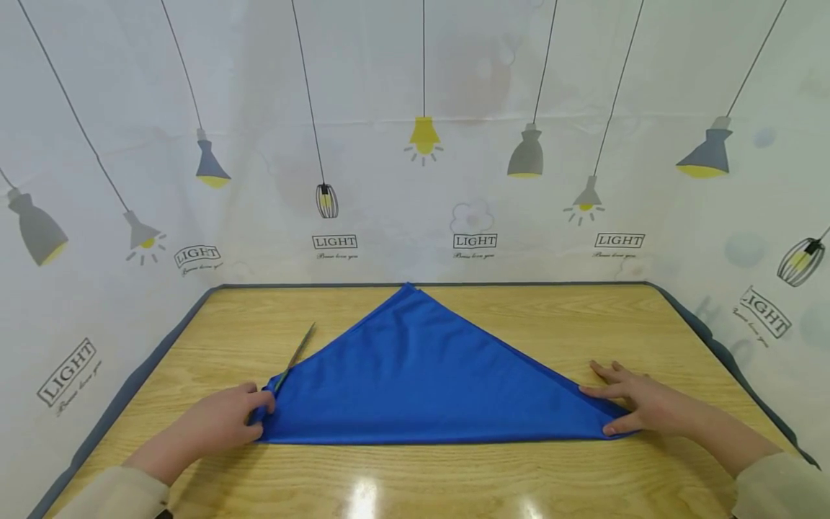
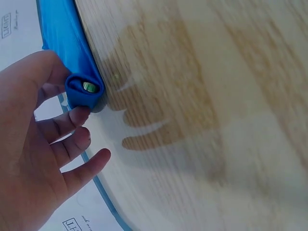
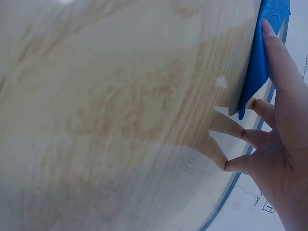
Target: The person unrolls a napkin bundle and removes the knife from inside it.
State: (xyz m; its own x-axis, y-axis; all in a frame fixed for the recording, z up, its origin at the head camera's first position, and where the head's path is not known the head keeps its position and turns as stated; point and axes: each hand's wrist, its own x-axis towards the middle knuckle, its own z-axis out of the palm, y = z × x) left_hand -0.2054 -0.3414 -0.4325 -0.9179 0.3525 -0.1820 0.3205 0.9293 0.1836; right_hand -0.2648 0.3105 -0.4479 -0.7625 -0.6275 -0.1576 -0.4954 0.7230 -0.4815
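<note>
A blue cloth (image 1: 415, 382) lies folded into a triangle, its long edge toward me and its peak at the table's far edge. At its left corner my left hand (image 1: 236, 418) pinches the cloth, which is rolled around a thin pointed stick (image 1: 298, 355). The stick's green and gold end (image 2: 89, 87) shows inside the roll in the left wrist view. My right hand (image 1: 638, 400) rests with spread fingers at the cloth's right corner. Its thumb lies on the cloth (image 3: 255, 72), and the other fingers reach past the slanted edge toward the table.
The wooden table (image 1: 389, 476) bears the cloth, with light glare near its front. A white sheet (image 1: 389, 144) printed with hanging lamps stands around the back and sides. A dark blue band (image 1: 130, 389) runs along the table's edges.
</note>
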